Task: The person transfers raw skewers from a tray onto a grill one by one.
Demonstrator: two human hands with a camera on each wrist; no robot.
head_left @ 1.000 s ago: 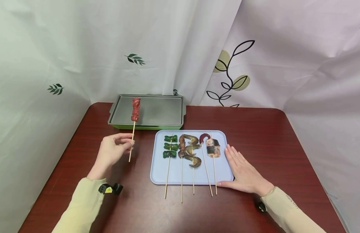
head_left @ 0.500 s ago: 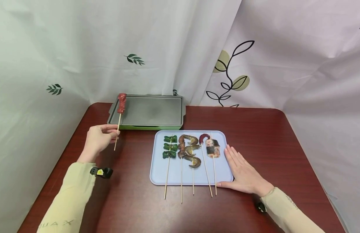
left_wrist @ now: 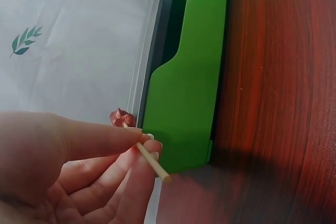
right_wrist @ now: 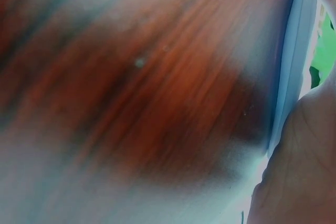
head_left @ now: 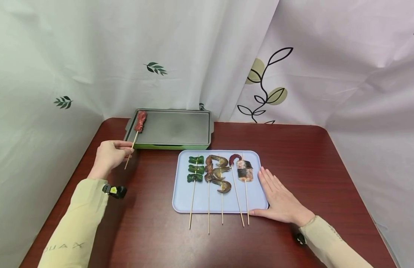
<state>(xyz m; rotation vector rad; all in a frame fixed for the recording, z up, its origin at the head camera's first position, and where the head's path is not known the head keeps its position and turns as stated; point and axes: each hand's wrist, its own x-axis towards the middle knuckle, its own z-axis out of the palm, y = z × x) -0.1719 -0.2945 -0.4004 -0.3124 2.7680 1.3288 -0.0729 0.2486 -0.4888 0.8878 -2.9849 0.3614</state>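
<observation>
My left hand (head_left: pixel 109 156) pinches the stick of a red meat skewer (head_left: pixel 140 123) between thumb and fingers. The meat is over the left end of a grey griddle (head_left: pixel 176 126) with a green base (left_wrist: pixel 184 98); whether it touches the plate I cannot tell. In the left wrist view the wooden stick (left_wrist: pixel 153 161) pokes out past the fingertips. My right hand (head_left: pixel 282 201) lies with straight fingers along the right edge of a pale blue tray (head_left: pixel 183 203). Only part of that hand (right_wrist: pixel 304 166) shows in the right wrist view.
Several skewers lie on the tray: green vegetable rolls (head_left: pixel 195 169), brown meat (head_left: pixel 209 169), shrimp (head_left: pixel 221 173), a dark red curled piece (head_left: pixel 234 159) and fish chunks (head_left: pixel 245 170). Their sticks overhang the front rim. A white curtain (head_left: pixel 180 52) hangs behind the dark red table (head_left: pixel 153 230).
The left hand has carried the red meat skewer leftward and away from me, then lowered the meat slightly at the griddle's left end. The right hand and tray have stayed put.
</observation>
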